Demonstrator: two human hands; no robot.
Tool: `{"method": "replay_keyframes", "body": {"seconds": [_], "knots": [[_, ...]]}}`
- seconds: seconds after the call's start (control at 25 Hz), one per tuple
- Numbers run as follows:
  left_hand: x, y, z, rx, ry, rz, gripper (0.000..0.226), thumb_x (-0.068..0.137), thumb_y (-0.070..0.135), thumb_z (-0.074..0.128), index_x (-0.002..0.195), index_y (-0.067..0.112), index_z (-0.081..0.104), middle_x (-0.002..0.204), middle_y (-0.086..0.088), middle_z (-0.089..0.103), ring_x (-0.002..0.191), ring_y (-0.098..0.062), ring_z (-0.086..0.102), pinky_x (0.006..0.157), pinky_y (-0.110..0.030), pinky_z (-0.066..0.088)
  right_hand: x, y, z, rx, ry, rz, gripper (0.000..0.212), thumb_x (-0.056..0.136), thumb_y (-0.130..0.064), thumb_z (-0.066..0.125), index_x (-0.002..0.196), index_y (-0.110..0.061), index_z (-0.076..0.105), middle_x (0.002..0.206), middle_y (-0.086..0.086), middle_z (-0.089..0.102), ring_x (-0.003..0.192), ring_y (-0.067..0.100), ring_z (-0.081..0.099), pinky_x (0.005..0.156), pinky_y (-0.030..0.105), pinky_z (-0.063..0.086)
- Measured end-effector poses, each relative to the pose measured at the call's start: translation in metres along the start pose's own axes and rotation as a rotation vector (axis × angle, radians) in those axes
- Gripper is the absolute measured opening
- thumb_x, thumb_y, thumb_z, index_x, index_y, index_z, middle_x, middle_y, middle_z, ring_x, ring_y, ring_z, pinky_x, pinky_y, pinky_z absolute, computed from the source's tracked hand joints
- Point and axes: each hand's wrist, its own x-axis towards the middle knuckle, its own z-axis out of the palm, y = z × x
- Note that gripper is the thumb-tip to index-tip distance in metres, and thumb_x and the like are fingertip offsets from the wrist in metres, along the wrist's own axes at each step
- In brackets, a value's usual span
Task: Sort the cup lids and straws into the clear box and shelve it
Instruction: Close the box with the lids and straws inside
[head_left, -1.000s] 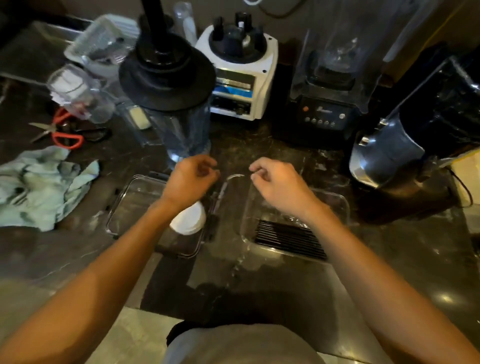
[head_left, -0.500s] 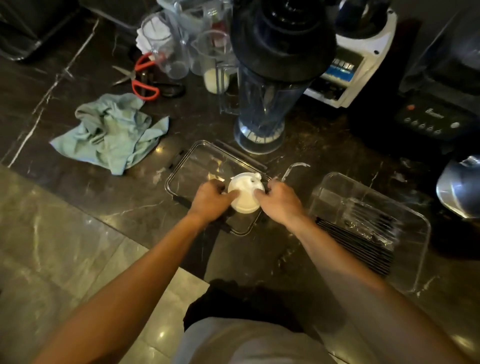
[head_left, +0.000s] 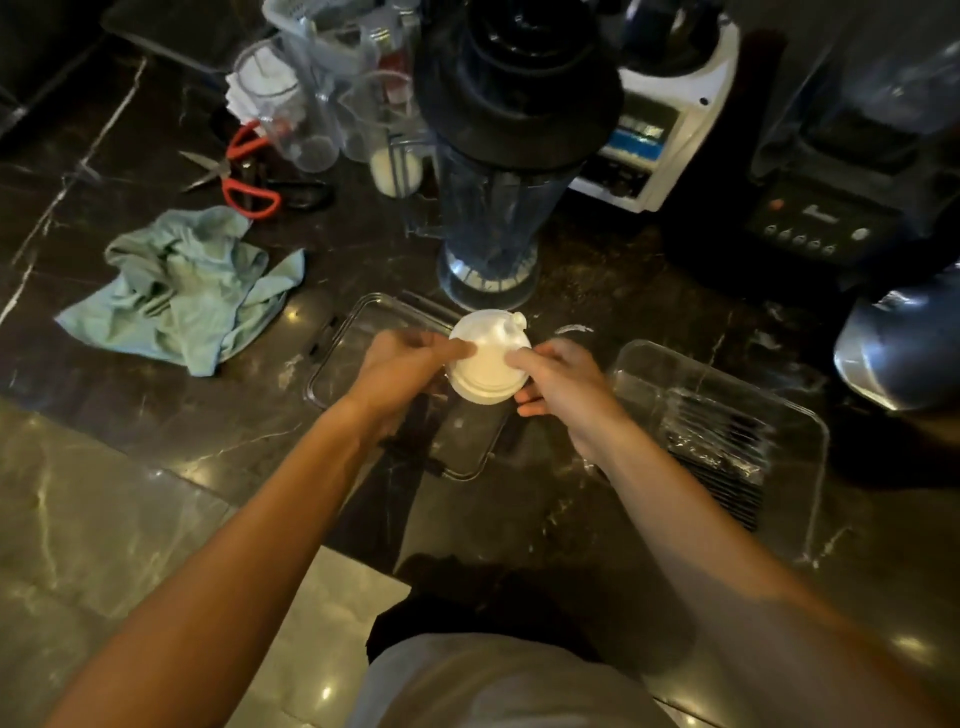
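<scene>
A stack of white cup lids (head_left: 488, 358) is held between both hands above the flat clear box lid (head_left: 363, 332) on the dark marble counter. My left hand (head_left: 405, 364) grips the stack's left side, with fingers lying over its top. My right hand (head_left: 561, 379) grips the right side. To the right stands the clear box (head_left: 644, 364), with a bundle of black straws (head_left: 722, 457) in plastic wrap lying inside it. A small curved clear piece (head_left: 574, 328) lies on the counter just beyond my right hand.
A blender jug (head_left: 498, 197) stands right behind the lids. White (head_left: 660, 130) and black (head_left: 831, 208) blender bases sit at the back, a steel jug (head_left: 904, 348) at the right. Clear cups (head_left: 291, 114), red scissors (head_left: 244, 176) and a green cloth (head_left: 182, 291) lie at the left.
Both hands came down from the curved clear piece onto the stack of white lids and now hold it slightly raised. The camera tilted down and to the left.
</scene>
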Motion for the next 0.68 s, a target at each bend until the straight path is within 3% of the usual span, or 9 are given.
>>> {"method": "replay_keyframes", "body": {"seconds": [0.2, 0.28, 0.4, 0.52, 0.68], "knots": [[0.001, 0.057, 0.080, 0.094, -0.172, 0.156, 0.027, 0.081, 0.031, 0.085, 0.096, 0.009, 0.076, 0.089, -0.006, 0.077, 0.082, -0.018, 0.072, 0.073, -0.032, 0.058, -0.026, 0.005, -0.094, 0.212, 0.171, -0.127, 0.028, 0.094, -0.026, 0.072, 0.111, -0.005, 0.066, 0.101, 0.017, 0.073, 0.078, 0.022, 0.069, 0.064, 0.033, 0.055], [-0.010, 0.053, 0.127, 0.100, -0.211, 0.147, 0.031, 0.083, 0.031, 0.083, 0.103, 0.011, 0.071, 0.093, -0.006, 0.076, 0.088, -0.021, 0.073, 0.077, -0.037, 0.059, -0.031, 0.023, -0.129, 0.217, 0.238, -0.100, 0.025, 0.092, -0.026, 0.073, 0.108, -0.007, 0.069, 0.099, 0.016, 0.075, 0.079, 0.023, 0.070, 0.063, 0.034, 0.055], [-0.030, 0.026, 0.181, 0.109, -0.286, 0.098, 0.018, 0.088, 0.027, 0.077, 0.104, 0.019, 0.072, 0.095, 0.000, 0.075, 0.096, -0.018, 0.072, 0.090, -0.043, 0.059, -0.032, 0.051, -0.165, 0.202, 0.330, -0.062, 0.017, 0.090, -0.021, 0.071, 0.102, -0.010, 0.072, 0.097, 0.011, 0.075, 0.083, 0.021, 0.070, 0.067, 0.034, 0.058], [-0.049, 0.006, 0.208, 0.088, -0.369, -0.035, 0.032, 0.088, 0.027, 0.074, 0.118, 0.017, 0.072, 0.110, 0.002, 0.076, 0.105, -0.010, 0.068, 0.100, -0.041, 0.056, -0.025, 0.074, -0.181, 0.053, 0.277, -0.032, 0.014, 0.091, -0.024, 0.068, 0.100, -0.016, 0.075, 0.091, 0.002, 0.074, 0.083, 0.016, 0.068, 0.066, 0.028, 0.052], [-0.058, -0.004, 0.215, 0.023, -0.352, -0.202, 0.033, 0.090, 0.027, 0.072, 0.121, 0.015, 0.069, 0.114, -0.002, 0.073, 0.112, -0.015, 0.064, 0.102, -0.041, 0.055, -0.008, 0.086, -0.179, -0.067, 0.143, 0.003, 0.019, 0.094, -0.028, 0.065, 0.110, -0.022, 0.074, 0.101, -0.002, 0.074, 0.092, 0.013, 0.068, 0.070, 0.026, 0.050]]}}
